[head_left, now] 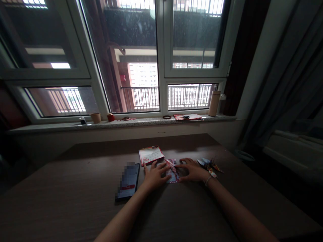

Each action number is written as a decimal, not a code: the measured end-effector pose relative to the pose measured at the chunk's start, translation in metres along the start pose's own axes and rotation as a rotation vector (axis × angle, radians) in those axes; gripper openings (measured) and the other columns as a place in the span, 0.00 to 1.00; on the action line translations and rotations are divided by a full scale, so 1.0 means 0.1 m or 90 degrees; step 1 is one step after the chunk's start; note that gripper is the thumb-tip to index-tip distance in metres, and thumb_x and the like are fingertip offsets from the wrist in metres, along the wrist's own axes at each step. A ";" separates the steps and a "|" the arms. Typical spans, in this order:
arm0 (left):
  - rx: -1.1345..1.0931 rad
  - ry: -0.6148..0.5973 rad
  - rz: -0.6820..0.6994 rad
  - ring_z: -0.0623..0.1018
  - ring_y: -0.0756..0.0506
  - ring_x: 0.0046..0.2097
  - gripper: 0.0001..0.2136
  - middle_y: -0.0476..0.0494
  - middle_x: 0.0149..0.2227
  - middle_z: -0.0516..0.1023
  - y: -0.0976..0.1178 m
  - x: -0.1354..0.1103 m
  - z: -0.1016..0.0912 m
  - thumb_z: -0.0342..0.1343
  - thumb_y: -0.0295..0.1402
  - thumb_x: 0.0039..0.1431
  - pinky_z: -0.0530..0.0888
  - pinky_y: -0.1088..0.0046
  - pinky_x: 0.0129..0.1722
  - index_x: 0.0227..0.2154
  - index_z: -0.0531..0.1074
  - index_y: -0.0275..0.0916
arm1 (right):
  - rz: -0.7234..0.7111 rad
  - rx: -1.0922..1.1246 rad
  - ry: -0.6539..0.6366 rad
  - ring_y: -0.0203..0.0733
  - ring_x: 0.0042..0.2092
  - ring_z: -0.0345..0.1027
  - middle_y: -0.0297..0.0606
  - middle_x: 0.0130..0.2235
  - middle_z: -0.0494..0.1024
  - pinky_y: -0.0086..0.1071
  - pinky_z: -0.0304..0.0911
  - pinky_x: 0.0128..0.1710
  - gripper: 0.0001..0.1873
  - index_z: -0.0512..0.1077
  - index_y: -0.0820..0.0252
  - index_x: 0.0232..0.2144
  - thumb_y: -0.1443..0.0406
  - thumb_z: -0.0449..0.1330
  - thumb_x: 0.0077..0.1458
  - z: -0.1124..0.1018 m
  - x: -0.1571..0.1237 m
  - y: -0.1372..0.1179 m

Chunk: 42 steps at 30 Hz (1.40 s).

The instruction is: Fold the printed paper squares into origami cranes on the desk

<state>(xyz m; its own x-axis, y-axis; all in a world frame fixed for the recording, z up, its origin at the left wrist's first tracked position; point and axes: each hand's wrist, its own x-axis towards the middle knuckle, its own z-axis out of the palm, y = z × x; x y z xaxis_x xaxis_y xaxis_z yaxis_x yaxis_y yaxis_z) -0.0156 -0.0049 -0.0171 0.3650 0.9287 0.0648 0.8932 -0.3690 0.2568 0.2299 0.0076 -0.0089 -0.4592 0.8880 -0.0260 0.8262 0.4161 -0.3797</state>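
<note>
A small red, white and blue patterned sheet of paper [173, 175] lies flat on the dark wooden table between my two hands. My left hand [155, 176] rests over its left edge with the fingers spread, the fingertips on or close to the paper. From the other side, my right hand [193, 170] has its fingers bent and apart, the index finger and thumb near the sheet's right edge. A bracelet [209, 177] circles the right wrist. Just beyond my left hand is a stack of white cards with red edges [151, 155].
A phone [128, 183] lies left of my left forearm. Several folded paper pieces [208, 164] sit right of my right hand. Along the windowsill [148, 122] stand a tan bottle [214, 103], a brown cup [96, 117], a red spool [110, 117] and papers with scissors [186, 117].
</note>
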 end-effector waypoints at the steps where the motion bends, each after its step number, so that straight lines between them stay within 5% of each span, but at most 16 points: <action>1: 0.000 0.000 0.000 0.51 0.29 0.67 0.23 0.58 0.65 0.61 0.00 0.00 0.00 0.48 0.55 0.58 0.28 0.28 0.56 0.57 0.63 0.67 | 0.001 0.001 -0.003 0.60 0.66 0.43 0.39 0.65 0.56 0.57 0.40 0.63 0.40 0.63 0.35 0.58 0.41 0.63 0.42 0.00 0.00 0.00; 18: -0.017 0.010 0.008 0.51 0.29 0.67 0.23 0.60 0.65 0.61 -0.01 0.00 0.02 0.49 0.55 0.57 0.27 0.30 0.57 0.56 0.63 0.68 | -0.002 0.036 -0.022 0.59 0.67 0.40 0.40 0.67 0.52 0.58 0.33 0.64 0.43 0.61 0.35 0.59 0.41 0.64 0.41 0.02 -0.02 0.03; 24: -0.013 0.013 0.005 0.51 0.29 0.67 0.23 0.57 0.64 0.62 0.01 -0.02 0.02 0.49 0.55 0.58 0.27 0.31 0.58 0.56 0.64 0.66 | -0.012 0.056 0.016 0.58 0.66 0.46 0.39 0.65 0.56 0.53 0.39 0.65 0.42 0.65 0.38 0.57 0.43 0.67 0.38 0.03 -0.02 0.07; 33: 0.007 0.048 0.017 0.55 0.31 0.65 0.20 0.52 0.60 0.68 0.10 -0.12 -0.03 0.53 0.52 0.56 0.28 0.30 0.58 0.52 0.69 0.61 | -0.094 0.177 0.164 0.48 0.56 0.60 0.41 0.49 0.72 0.40 0.53 0.60 0.07 0.79 0.56 0.31 0.63 0.64 0.47 0.14 0.04 0.06; 42: 0.030 0.080 0.031 0.60 0.33 0.62 0.21 0.49 0.57 0.69 0.13 -0.13 0.02 0.53 0.54 0.55 0.31 0.27 0.57 0.51 0.69 0.62 | -0.123 0.191 0.179 0.47 0.54 0.59 0.40 0.46 0.73 0.39 0.55 0.57 0.02 0.77 0.56 0.26 0.65 0.65 0.46 0.23 0.08 -0.01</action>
<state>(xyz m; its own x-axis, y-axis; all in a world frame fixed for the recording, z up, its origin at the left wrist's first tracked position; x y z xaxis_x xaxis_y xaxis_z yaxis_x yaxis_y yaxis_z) -0.0087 -0.0216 -0.0163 0.3754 0.9055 0.1976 0.8877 -0.4126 0.2043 0.2178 0.0099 -0.0303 -0.4545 0.8359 0.3079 0.5842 0.5406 -0.6053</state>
